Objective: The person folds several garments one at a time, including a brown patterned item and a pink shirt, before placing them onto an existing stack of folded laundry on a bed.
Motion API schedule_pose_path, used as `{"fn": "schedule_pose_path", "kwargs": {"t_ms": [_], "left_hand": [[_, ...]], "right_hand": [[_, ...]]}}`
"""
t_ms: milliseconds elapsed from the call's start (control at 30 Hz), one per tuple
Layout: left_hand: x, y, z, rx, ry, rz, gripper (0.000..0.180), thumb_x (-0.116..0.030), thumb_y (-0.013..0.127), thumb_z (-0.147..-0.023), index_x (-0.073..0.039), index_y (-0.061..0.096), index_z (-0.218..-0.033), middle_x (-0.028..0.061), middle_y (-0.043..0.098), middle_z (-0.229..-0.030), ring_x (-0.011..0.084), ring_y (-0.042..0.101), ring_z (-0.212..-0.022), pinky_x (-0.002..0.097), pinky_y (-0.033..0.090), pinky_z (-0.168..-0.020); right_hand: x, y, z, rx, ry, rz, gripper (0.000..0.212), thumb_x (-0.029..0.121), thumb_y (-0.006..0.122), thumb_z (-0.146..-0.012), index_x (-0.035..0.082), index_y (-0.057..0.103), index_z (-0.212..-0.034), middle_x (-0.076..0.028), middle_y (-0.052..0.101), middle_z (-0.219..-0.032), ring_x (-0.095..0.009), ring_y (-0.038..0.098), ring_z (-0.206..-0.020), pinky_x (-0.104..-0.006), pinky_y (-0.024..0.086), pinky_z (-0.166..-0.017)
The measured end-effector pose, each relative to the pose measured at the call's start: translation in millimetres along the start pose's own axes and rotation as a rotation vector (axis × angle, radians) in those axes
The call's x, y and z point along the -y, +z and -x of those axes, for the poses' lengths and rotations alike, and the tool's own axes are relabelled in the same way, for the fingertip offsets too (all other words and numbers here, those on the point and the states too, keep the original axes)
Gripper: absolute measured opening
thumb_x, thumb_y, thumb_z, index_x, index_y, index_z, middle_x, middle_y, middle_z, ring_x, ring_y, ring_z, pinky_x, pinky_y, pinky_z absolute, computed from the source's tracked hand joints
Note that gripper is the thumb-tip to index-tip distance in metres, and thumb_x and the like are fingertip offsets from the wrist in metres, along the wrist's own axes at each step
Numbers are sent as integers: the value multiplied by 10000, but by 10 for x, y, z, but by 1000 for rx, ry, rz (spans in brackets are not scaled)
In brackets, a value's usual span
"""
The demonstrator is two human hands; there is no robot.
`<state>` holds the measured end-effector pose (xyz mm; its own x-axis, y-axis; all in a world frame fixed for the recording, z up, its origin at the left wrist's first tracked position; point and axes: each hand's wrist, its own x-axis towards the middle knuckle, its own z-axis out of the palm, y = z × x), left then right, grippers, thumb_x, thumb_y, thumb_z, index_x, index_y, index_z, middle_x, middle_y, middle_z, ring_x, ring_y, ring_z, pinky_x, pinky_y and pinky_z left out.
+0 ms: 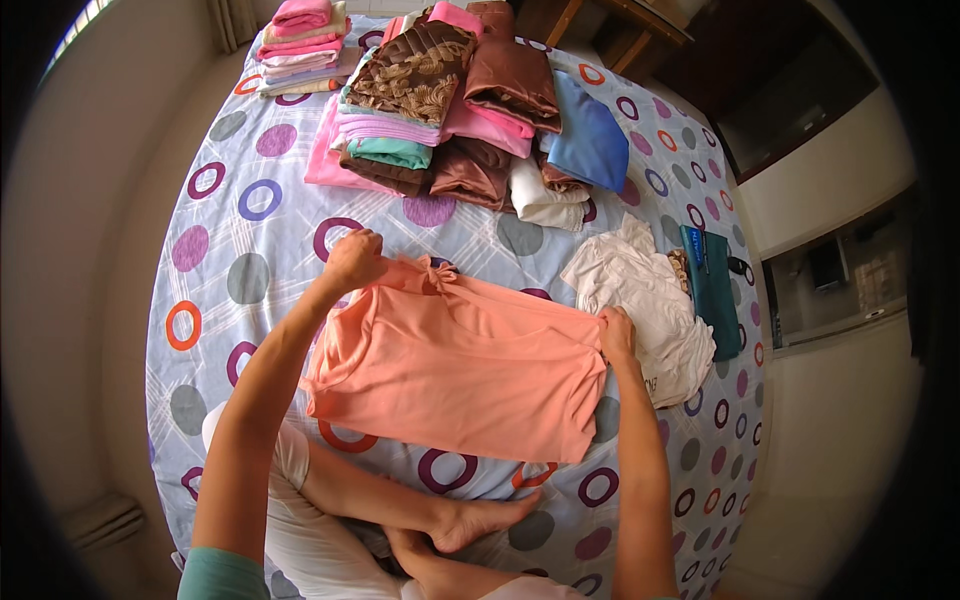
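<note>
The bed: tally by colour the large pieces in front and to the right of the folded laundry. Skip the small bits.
Peach garment: 1
Crumpled white garment: 1, as far as its creases show
Flat teal item: 1
Total: 3

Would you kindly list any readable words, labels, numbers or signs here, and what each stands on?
Crumpled white fabric garment: small dark lettering near its lower edge, wording not copied here.
Narrow bright-blue strip by the flat dark-teal cloth: pale lettering, wording not copied here.
Smooth peach fabric garment: no lettering visible.
</note>
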<state>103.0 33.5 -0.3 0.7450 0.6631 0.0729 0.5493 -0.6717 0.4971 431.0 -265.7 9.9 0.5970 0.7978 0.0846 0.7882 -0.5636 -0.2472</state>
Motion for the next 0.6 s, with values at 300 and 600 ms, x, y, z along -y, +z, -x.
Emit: {"fn": "schedule_pose_path", "kwargs": {"t_ms": [300, 600], "left_hand": [[117, 197, 30, -1, -143, -254, 212, -172, 522, -687, -45, 482, -853, 145, 545, -794, 314, 519, -785, 405, 415, -664], [-586, 267, 637, -173, 137, 5, 392, -209, 541, -722, 23, 450, -1026, 140, 462, -1039, 289, 409, -1021, 409, 330, -856]], "right_hand": [[-117, 278, -12, -23, 83, 110, 47, 48, 486, -731, 40, 518, -764, -140, 516, -821, -331, 507, -777, -385, 412, -683], [667, 278, 446, -177, -155, 80, 291, 85, 484, -738, 18, 497, -1020, -138, 437, -1091, -304, 408, -993, -371, 319, -873]]}}
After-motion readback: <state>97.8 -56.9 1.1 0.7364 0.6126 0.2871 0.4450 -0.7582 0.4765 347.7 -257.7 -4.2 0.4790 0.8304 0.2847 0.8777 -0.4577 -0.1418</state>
